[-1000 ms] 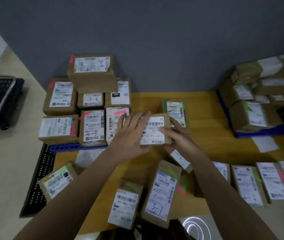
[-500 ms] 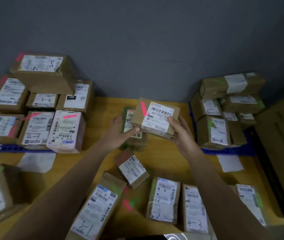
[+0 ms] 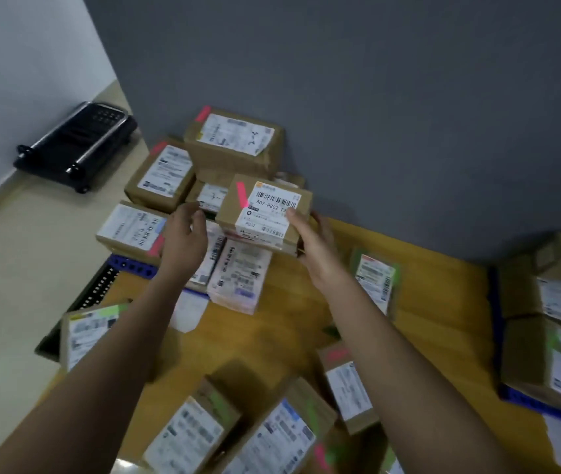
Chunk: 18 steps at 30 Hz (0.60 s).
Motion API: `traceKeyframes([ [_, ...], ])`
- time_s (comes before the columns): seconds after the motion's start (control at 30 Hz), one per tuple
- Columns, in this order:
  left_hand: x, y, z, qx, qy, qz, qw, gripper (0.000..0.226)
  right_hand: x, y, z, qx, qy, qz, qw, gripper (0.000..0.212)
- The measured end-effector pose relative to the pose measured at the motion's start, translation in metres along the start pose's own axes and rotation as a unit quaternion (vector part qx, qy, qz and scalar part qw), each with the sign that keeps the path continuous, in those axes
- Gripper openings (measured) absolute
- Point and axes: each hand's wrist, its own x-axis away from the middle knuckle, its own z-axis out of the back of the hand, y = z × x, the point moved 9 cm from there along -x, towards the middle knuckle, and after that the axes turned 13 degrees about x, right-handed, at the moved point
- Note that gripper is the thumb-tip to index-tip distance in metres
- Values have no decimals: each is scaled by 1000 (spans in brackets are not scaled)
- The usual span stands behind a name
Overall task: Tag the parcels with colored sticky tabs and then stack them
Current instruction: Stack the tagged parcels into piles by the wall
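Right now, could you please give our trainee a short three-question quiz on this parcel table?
1. True or false: the right hand grips the parcel with the pink tab.
2. The left hand is: A) holding that parcel, B) open beside it, C) out of view.
3. Fill in: the parcel is held over the stack tagged with ___ tabs.

Key: 1 true; 2 B; 3 pink.

A small brown parcel (image 3: 265, 213) with a white barcode label and a pink sticky tab (image 3: 241, 196) on its top is sitting tilted over the left stack of pink-tagged parcels (image 3: 200, 186). Loose green-tagged parcels (image 3: 375, 282) are lying on the yellow worktop (image 3: 289, 323).
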Motion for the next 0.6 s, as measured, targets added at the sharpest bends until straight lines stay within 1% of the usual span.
traceKeyframes([
  [0.1, -28, -6, 38, 88, -12, 39, 995, 39, -20, -14, -70, 5, -22, 0, 1000, 73],
  [0.2, -58, -13, 75, 192, 25, 79, 978, 37, -40, -30, -133, -2, -24, 4, 1000, 65],
  [0.23, -70, -17, 83, 222, 26, 98, 970, 44, -45, -39, -151, -12, -14, 10, 1000, 68],
  [0.3, -90, -25, 90, 276, 6, 159, 948, 69, -57, -44, -184, -32, -4, -4, 999, 93],
  [0.33, -100, -29, 91, 299, -6, 179, 937, 72, -60, -47, -198, -28, -14, -16, 999, 103],
  [0.37, -111, -30, 93, 311, -14, 185, 932, 68, -62, -48, -208, -14, -27, -24, 999, 104],
  [0.4, -124, -32, 97, 312, -16, 185, 932, 61, -62, -51, -214, 6, -36, -22, 999, 94],
  [0.47, -151, -32, 110, 278, -21, 170, 945, 51, -62, -49, -211, 63, -37, -6, 997, 68],
  [0.53, -179, -32, 121, 216, -35, 143, 965, 52, -64, -42, -194, 113, -1, 5, 994, 61],
  [0.6, -201, -30, 120, 155, -68, 113, 979, 50, -67, -36, -180, 149, 21, 16, 988, 49],
])
